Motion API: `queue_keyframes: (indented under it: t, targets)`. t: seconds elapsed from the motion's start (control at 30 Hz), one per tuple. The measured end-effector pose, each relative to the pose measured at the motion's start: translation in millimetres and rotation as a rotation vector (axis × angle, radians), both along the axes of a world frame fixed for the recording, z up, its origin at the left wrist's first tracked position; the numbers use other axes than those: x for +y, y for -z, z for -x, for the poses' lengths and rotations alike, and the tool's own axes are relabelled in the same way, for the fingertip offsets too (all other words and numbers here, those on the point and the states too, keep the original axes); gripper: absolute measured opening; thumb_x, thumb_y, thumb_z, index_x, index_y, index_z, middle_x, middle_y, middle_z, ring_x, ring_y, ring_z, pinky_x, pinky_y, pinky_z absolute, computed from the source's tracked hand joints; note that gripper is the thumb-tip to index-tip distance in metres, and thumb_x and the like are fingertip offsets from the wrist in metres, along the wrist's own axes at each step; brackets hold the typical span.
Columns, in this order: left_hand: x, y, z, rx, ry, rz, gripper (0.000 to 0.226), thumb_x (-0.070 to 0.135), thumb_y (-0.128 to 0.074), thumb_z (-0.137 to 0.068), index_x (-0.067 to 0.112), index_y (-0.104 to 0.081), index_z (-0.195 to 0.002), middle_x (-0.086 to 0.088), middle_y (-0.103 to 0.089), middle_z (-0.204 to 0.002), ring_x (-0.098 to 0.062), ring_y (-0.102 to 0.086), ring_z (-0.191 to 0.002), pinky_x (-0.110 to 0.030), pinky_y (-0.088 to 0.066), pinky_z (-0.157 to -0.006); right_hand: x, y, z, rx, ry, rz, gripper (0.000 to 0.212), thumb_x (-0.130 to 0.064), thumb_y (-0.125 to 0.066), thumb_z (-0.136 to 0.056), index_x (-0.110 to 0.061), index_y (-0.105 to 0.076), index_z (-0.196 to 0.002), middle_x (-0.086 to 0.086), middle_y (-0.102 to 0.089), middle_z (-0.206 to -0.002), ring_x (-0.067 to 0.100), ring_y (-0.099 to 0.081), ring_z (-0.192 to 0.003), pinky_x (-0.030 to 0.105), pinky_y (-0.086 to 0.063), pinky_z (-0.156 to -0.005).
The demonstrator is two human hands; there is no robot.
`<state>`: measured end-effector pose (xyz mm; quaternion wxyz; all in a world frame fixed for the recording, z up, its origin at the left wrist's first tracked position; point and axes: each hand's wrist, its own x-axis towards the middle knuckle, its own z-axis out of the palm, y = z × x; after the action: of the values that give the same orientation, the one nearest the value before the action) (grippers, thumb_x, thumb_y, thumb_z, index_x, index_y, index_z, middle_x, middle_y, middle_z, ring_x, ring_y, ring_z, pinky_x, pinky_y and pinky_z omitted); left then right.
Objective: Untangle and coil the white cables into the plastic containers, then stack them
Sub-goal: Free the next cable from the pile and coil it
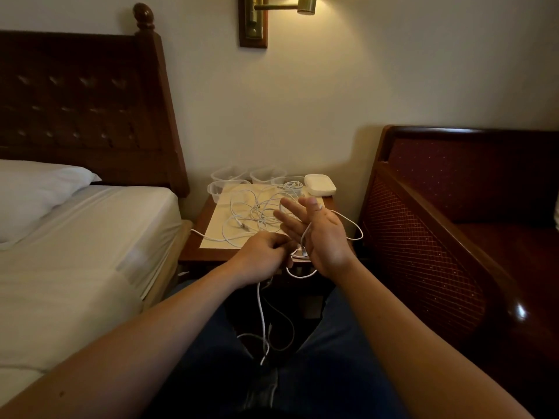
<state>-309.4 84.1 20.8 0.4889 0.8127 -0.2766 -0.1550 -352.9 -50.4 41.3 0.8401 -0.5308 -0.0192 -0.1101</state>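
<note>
A bed [75, 237] with a white pillow [33, 192] and a dark wooden headboard [90, 101] lies well to the left of the left hand [263, 258], which is curled over the near edge of a small wooden table [208, 249] and pinches a white cable [262, 309]; that cable hangs down from the left hand toward the person's lap, its loose end dangling between the knees. Beyond both hands, a tangle of white cables [257, 213] is spread over a pale mat on the table, one loop trailing off the table's left edge. Behind the tangle, farther from the hands and against the wall, stand clear plastic containers [228, 175], one of which holds a coiled cable [292, 185], with a white lidded box [320, 184] just to their right. The right hand [317, 234] is raised just beside the left, palm facing left and fingers straight and spread, a strand of cable looped around it and running out to its right. Above the table a brass wall lamp [302, 6] glows. To the right of the right hand stands a dark red upholstered seat [453, 222] with a wooden frame.
</note>
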Motion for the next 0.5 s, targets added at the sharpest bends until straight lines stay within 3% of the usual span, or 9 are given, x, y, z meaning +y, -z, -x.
queue_keyframes:
  t: [0.1,0.17,0.23,0.33,0.4,0.43,0.5]
  targets:
    - [0,1,1,0.032,0.066,-0.049,0.018,0.027,-0.053,-0.104,0.025,-0.070,-0.111,-0.001,-0.070,-0.073,-0.017,-0.057,-0.058,-0.029,-0.047,-0.055,-1,6,-7,-0.006,0.143,0.222,0.027,-0.038,-0.033,-0.109,-0.027,-0.056,-0.119,-0.002,-0.062,-0.130,0.020,-0.062,-0.125,0.040,-0.046,-0.110]
    - [1,1,2,0.072,0.119,-0.120,0.019,0.022,-0.052,-0.104,0.026,-0.067,-0.115,-0.002,-0.071,-0.076,-0.017,-0.059,-0.060,-0.030,-0.051,-0.056,-4,13,-10,0.030,0.252,0.586,0.035,-0.047,-0.035,-0.106,-0.028,-0.056,-0.126,-0.003,-0.060,-0.135,0.019,-0.055,-0.132,0.041,-0.040,-0.115]
    - [2,-3,5,0.055,0.178,-0.190,0.017,0.018,-0.053,-0.102,0.022,-0.069,-0.107,-0.004,-0.072,-0.078,-0.017,-0.062,-0.061,-0.029,-0.053,-0.058,-7,17,-10,0.096,0.296,0.987,0.054,-0.052,-0.034,-0.105,-0.018,-0.045,-0.147,0.002,-0.052,-0.150,0.021,-0.048,-0.138,0.038,-0.039,-0.113]
    - [5,-14,1,-0.128,0.186,-0.305,0.013,0.018,-0.062,-0.094,0.015,-0.073,-0.088,-0.006,-0.075,-0.076,-0.021,-0.071,-0.064,-0.037,-0.060,-0.064,-9,19,-3,0.174,0.256,1.458,0.050,-0.048,-0.030,-0.108,-0.012,-0.051,-0.135,0.010,-0.062,-0.137,0.031,-0.058,-0.125,0.040,-0.045,-0.094]
    - [10,-20,-6,-0.233,0.147,-0.352,0.015,0.029,-0.068,-0.092,0.018,-0.074,-0.084,-0.001,-0.074,-0.074,-0.016,-0.071,-0.067,-0.039,-0.060,-0.069,-13,19,-2,0.285,0.158,1.506,0.055,-0.048,-0.027,-0.109,-0.007,-0.063,-0.107,0.014,-0.074,-0.102,0.032,-0.070,-0.098,0.038,-0.050,-0.084]
    - [13,-23,-9,-0.268,0.121,-0.348,0.017,0.033,-0.070,-0.092,0.020,-0.075,-0.083,0.002,-0.073,-0.074,-0.014,-0.070,-0.068,-0.039,-0.060,-0.070,-14,20,-2,0.342,0.063,1.402,0.064,-0.050,-0.023,-0.109,-0.004,-0.065,-0.092,0.011,-0.075,-0.078,0.028,-0.072,-0.078,0.035,-0.052,-0.079]
    - [16,-24,-12,-0.344,0.090,-0.291,0.016,0.033,-0.071,-0.092,0.022,-0.074,-0.082,0.005,-0.071,-0.076,-0.013,-0.067,-0.074,-0.035,-0.056,-0.071,-13,21,-2,0.435,-0.100,1.134,0.074,-0.056,-0.018,-0.107,-0.003,-0.062,-0.081,0.005,-0.062,-0.048,0.021,-0.059,-0.043,0.029,-0.049,-0.055]
